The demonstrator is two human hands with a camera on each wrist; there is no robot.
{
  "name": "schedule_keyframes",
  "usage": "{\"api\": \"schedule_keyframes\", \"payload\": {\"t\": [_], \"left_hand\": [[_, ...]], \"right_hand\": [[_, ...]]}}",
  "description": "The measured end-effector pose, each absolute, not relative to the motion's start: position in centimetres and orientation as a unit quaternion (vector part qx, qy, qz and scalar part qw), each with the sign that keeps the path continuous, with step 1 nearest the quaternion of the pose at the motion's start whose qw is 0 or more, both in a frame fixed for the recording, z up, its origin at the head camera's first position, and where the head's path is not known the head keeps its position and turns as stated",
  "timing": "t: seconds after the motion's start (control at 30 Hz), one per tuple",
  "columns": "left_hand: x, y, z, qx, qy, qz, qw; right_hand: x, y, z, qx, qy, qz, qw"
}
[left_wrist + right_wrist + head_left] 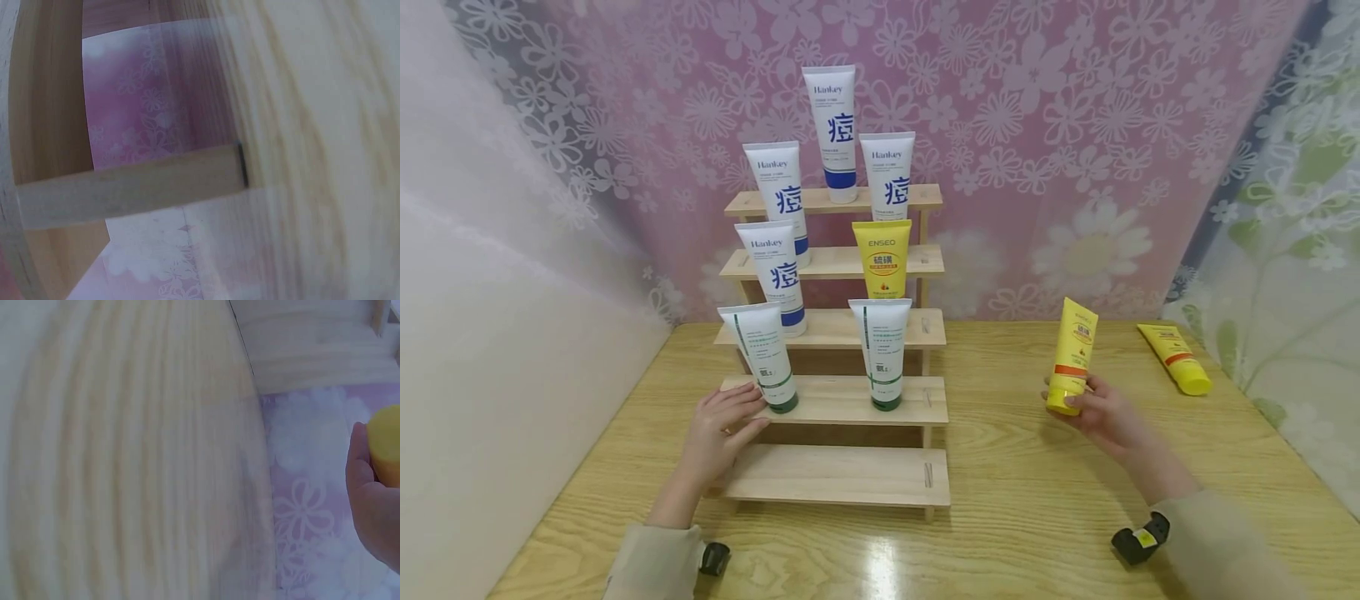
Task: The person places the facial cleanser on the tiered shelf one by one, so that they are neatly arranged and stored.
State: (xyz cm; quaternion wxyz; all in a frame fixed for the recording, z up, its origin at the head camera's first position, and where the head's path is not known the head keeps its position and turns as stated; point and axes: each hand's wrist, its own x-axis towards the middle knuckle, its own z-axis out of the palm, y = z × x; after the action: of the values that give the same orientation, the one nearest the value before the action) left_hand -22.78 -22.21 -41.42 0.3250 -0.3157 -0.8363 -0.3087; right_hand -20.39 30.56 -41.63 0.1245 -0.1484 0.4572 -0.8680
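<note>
My right hand (1108,417) grips a yellow tube (1073,354) low down by its cap and holds it upright, right of the shelf. In the right wrist view the cap's round yellow end (386,440) shows beside the fingers. My left hand (718,429) is at the left end of the second-lowest step, its fingers extended to the side of a white-and-green tube (763,354) and its thumb apart at the step's front edge. Another white-and-green tube (882,350) stands to the right on this step. The left wrist view shows shelf wood, with the hand out of sight.
The stepped wooden shelf (835,475) bears several white-and-blue tubes, one at the top (833,129), and a yellow tube (882,258) on the middle step. Another yellow tube (1176,358) lies at the far right of the wooden table (1000,517). Behind hangs a pink floral curtain (1037,167).
</note>
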Motion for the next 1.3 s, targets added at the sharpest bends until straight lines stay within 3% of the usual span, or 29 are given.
{"api": "schedule_keyframes", "payload": {"t": [0.97,1.3], "left_hand": [[-22.8,-22.3,-41.5,-0.32,-0.834,-0.311,0.323],[-22.9,-22.4,-41.6,-0.314,-0.84,-0.307,0.318]], "right_hand": [[-18.9,25.0,-40.4,-0.099,0.613,-0.776,0.111],[-17.3,22.6,-39.4,-0.178,0.556,-0.802,0.127]]}}
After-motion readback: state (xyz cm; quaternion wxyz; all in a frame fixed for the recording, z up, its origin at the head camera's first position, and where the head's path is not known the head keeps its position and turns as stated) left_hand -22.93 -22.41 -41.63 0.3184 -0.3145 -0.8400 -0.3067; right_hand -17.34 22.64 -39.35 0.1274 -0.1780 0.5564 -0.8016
